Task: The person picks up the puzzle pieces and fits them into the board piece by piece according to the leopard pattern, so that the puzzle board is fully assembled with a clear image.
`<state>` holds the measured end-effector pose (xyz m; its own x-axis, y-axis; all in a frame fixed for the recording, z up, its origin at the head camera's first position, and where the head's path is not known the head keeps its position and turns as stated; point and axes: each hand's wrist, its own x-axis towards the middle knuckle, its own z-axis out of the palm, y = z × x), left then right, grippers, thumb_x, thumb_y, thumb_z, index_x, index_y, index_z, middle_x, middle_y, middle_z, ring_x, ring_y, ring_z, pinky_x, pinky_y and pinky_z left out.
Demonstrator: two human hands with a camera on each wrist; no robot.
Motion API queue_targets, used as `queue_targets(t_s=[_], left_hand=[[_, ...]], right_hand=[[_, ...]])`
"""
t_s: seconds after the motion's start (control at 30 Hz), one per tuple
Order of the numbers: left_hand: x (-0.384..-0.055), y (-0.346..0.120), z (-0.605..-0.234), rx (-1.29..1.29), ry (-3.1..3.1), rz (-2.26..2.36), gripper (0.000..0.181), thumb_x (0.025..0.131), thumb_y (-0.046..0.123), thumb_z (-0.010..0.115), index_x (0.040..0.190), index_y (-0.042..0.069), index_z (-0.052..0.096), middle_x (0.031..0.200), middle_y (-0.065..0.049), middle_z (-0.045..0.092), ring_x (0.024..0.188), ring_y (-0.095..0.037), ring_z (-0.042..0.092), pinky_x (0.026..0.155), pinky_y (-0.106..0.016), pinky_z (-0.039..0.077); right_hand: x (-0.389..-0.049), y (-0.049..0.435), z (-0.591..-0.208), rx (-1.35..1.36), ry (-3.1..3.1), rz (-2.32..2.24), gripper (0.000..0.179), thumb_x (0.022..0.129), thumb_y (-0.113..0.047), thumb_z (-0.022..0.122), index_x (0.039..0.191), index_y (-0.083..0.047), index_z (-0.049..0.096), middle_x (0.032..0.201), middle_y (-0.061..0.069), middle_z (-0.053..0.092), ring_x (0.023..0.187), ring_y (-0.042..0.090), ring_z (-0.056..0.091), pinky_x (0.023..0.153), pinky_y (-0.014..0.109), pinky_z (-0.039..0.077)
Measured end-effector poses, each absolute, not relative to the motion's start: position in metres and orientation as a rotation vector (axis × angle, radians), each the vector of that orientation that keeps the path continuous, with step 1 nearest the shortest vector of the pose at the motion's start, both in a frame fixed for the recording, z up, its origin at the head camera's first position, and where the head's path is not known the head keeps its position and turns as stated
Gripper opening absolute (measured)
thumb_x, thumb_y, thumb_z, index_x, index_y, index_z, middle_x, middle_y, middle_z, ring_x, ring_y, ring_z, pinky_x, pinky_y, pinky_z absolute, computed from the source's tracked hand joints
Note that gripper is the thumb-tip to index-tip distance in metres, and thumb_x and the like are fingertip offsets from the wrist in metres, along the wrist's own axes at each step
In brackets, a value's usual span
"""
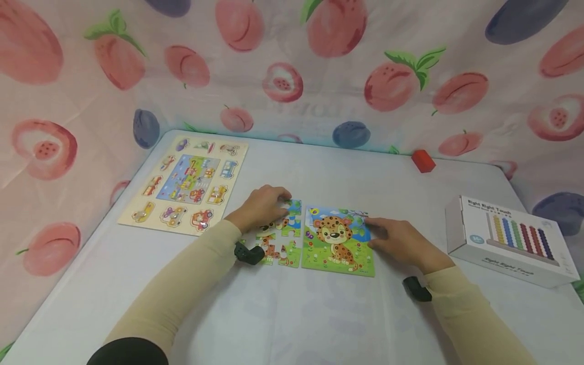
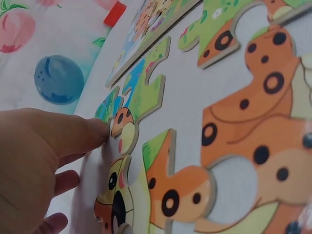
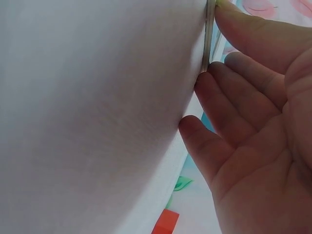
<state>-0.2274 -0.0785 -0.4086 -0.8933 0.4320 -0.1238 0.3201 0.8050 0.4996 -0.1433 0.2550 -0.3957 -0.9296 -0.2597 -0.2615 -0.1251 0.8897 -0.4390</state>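
Vehicle board: a pale peg-style board at far left on the white-covered bench, vehicle shapes ranged round a printed street scene
Left hand: back upward over the top of the loose pieces, a fingertip at a blue-green piece in the left-wrist view, other fingers bent; whether it grasps that piece cannot be told
Jigsaw pieces: flat on the bench, partly beneath the left hand, spotted orange animal on green and blue, gaps showing between several of them
Leopard picture: a square sheet with a seated cub, just right of the pieces, a narrow strip of bench between
Right hand: fingers extended and relaxed, clenched on nothing, thumb and fingertips touching the picture's right edge near its upper corner
Red block: near the bench's far edge, before the fruit-printed cloth
White box: at far right, lettered "Right Right Touch", coloured bead columns pictured on top
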Motion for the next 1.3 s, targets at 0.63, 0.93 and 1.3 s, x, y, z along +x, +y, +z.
queue_targets(t_s=[0.63,0.93,1.3], left_hand=[[-0.2261,-0.0781,-0.4083,0.587,2.753,0.743,0.04,0.093,0.024,0.072,0.13,0.008,0.064,0.126,-0.005,0.064,0.121,-0.023,0.053,0.106,-0.037,0.039],[-0.2246,-0.0769,-0.4066,0.579,2.744,0.753,0.041,0.094,0.022,0.071,0.131,0.007,0.063,0.127,-0.005,0.063,0.122,-0.023,0.053,0.107,-0.037,0.039],[-0.2207,-0.0759,-0.4057,0.578,2.728,0.75,0.042,0.094,0.019,0.069,0.133,0.006,0.061,0.128,-0.007,0.062,0.124,-0.024,0.052,0.109,-0.038,0.038]], right_hand=[[-0.1426,0.2557,-0.398,-0.321,2.762,-0.59,0.06,0.092,-0.019,0.073,0.146,-0.005,0.051,0.147,0.025,0.046,0.136,0.048,0.039,0.106,0.063,0.033],[-0.1425,0.255,-0.3969,-0.313,2.763,-0.574,0.06,0.092,-0.019,0.072,0.146,-0.005,0.051,0.147,0.025,0.046,0.136,0.048,0.039,0.106,0.062,0.034],[-0.1421,0.2531,-0.3969,-0.304,2.756,-0.571,0.059,0.092,-0.017,0.072,0.146,-0.004,0.051,0.147,0.025,0.046,0.136,0.048,0.039,0.106,0.062,0.034]])
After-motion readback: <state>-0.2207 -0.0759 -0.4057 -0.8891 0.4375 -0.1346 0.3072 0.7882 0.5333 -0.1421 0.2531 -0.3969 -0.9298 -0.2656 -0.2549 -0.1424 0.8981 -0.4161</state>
